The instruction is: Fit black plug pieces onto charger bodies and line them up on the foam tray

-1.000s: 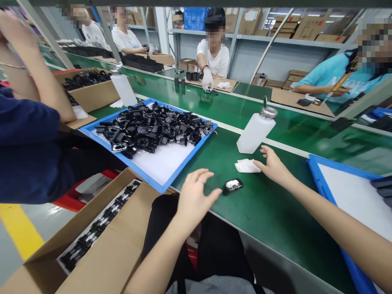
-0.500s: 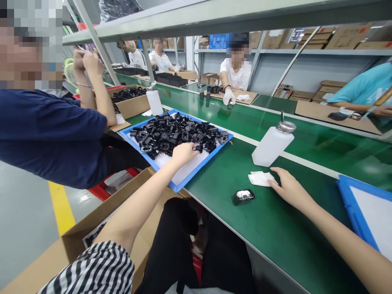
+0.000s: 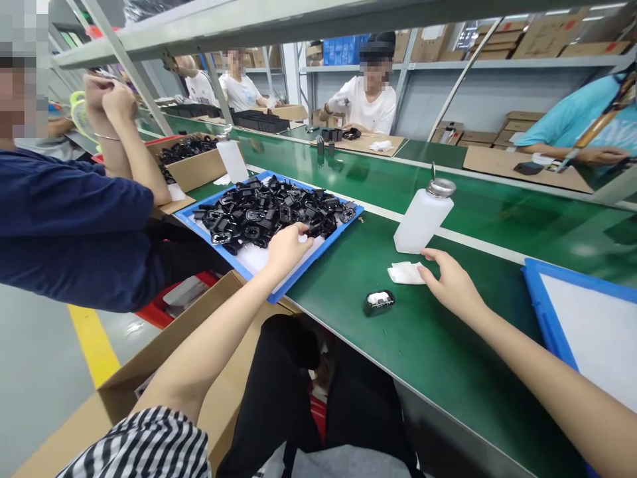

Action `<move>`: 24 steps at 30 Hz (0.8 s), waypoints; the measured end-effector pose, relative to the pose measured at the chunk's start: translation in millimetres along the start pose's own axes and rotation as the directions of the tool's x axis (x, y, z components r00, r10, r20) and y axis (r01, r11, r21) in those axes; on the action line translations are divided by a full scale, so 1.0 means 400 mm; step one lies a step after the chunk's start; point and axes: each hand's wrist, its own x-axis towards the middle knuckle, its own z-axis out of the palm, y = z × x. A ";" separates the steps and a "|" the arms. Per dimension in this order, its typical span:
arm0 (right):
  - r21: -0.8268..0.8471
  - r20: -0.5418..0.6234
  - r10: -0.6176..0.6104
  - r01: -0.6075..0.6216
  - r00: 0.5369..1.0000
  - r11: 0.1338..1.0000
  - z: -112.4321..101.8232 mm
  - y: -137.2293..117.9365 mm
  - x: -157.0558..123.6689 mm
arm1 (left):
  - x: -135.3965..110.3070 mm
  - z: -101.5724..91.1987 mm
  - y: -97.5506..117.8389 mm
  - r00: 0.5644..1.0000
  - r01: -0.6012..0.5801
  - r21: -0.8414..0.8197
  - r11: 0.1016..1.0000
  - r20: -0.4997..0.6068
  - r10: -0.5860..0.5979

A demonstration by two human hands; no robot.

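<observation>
My left hand (image 3: 286,244) reaches into a blue tray (image 3: 318,251) at the near edge of a pile of black plug parts (image 3: 271,209); its fingers are curled at the pile, and what they hold is hidden. My right hand (image 3: 450,282) rests on the green bench, its fingertips touching a folded white cloth (image 3: 405,272). A white dispenser bottle (image 3: 423,214) with a metal cap stands just behind the cloth. One black plug part (image 3: 379,302) lies alone on the bench between my hands.
A second blue tray (image 3: 545,305) lies at the right. A cardboard box (image 3: 164,352) sits below the bench at my left. A person in a dark blue shirt (image 3: 74,232) sits close on the left. Other people work across the green conveyor (image 3: 378,179).
My left hand left the lone plug part and reached into the tray's pile. My right hand stayed at the white cloth. The view swung left.
</observation>
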 end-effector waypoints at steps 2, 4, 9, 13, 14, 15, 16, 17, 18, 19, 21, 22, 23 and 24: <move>0.210 0.044 0.035 -0.043 0.998 0.977 -0.006 -0.031 -0.008 | -0.038 -0.011 0.025 1.000 -0.017 -0.396 0.918 -0.015 0.011; 0.472 0.160 0.030 -0.104 0.987 0.875 -0.013 -0.065 -0.018 | -0.086 -0.012 0.065 0.996 0.030 -0.764 0.645 0.077 0.045; 0.862 0.369 -0.213 -0.248 0.904 0.443 -0.032 -0.125 -0.046 | -0.192 0.028 0.177 0.879 0.381 -0.925 0.000 0.362 0.310; 0.877 0.293 -0.165 -0.196 0.942 0.439 -0.042 -0.142 -0.057 | -0.219 0.057 0.222 0.801 0.490 -0.869 -0.064 0.420 0.427; 0.866 0.261 -0.133 -0.171 0.956 0.469 -0.045 -0.143 -0.056 | -0.219 0.058 0.224 0.802 0.484 -0.874 -0.047 0.422 0.423; 0.855 0.231 -0.110 -0.147 0.967 0.497 -0.048 -0.144 -0.053 | -0.218 0.057 0.223 0.808 0.471 -0.882 -0.016 0.424 0.409; 0.840 0.204 -0.093 -0.126 0.974 0.527 -0.052 -0.143 -0.049 | -0.216 0.054 0.219 0.821 0.447 -0.894 0.026 0.422 0.384; 0.813 0.186 -0.080 -0.107 0.979 0.573 -0.057 -0.141 -0.045 | -0.213 0.050 0.212 0.842 0.410 -0.909 0.078 0.410 0.350; 0.765 0.167 -0.073 -0.083 0.983 0.638 -0.063 -0.138 -0.041 | -0.211 0.046 0.202 0.872 0.356 -0.924 0.140 0.383 0.306; 0.691 0.149 -0.076 -0.049 0.986 0.721 -0.069 -0.134 -0.037 | -0.209 0.043 0.190 0.906 0.291 -0.934 0.209 0.339 0.254; 0.465 0.130 -0.128 0.054 0.983 0.884 -0.081 -0.127 -0.033 | -0.208 0.039 0.162 0.959 0.170 -0.923 0.345 0.236 0.159; 0.337 0.143 -0.175 0.118 0.974 0.934 -0.086 -0.125 -0.033 | -0.209 0.040 0.148 0.971 0.137 -0.905 0.402 0.204 0.128; 0.220 0.170 -0.223 0.184 0.960 0.958 -0.088 -0.124 -0.034 | -0.212 0.042 0.136 0.974 0.123 -0.885 0.450 0.194 0.114; 0.123 0.204 -0.268 0.247 0.942 0.961 -0.089 -0.123 -0.037 | -0.216 0.046 0.127 0.973 0.118 -0.862 0.492 0.199 0.116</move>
